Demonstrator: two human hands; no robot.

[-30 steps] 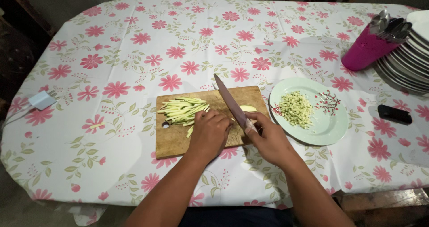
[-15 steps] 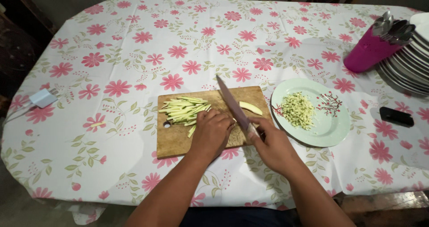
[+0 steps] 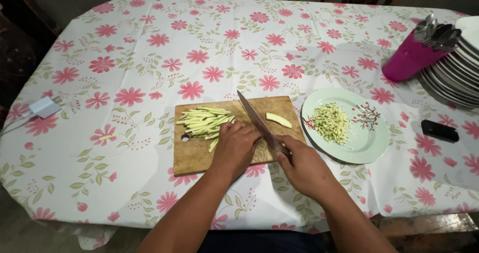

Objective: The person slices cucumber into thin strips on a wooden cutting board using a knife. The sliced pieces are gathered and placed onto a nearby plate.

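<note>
A knife (image 3: 257, 121) is gripped by its handle in the right hand (image 3: 303, 166), fingers closed tightly around it, with the blade angled across the wooden cutting board (image 3: 194, 156). The vegetable strips (image 3: 203, 121) (pale green, piled on the board's left half) are pressed down by the curled left hand (image 3: 234, 148). One loose slice (image 3: 278, 120) is left near the board's right edge, beside a plate (image 3: 371, 143) of diced pieces (image 3: 330, 122).

The table (image 3: 149, 183), under a flowered cloth, carries a wooden cutting board (image 3: 192, 156) at centre, a green plate (image 3: 369, 138) at 3 o'clock, a white charger (image 3: 44, 106) at 9 o'clock.
</note>
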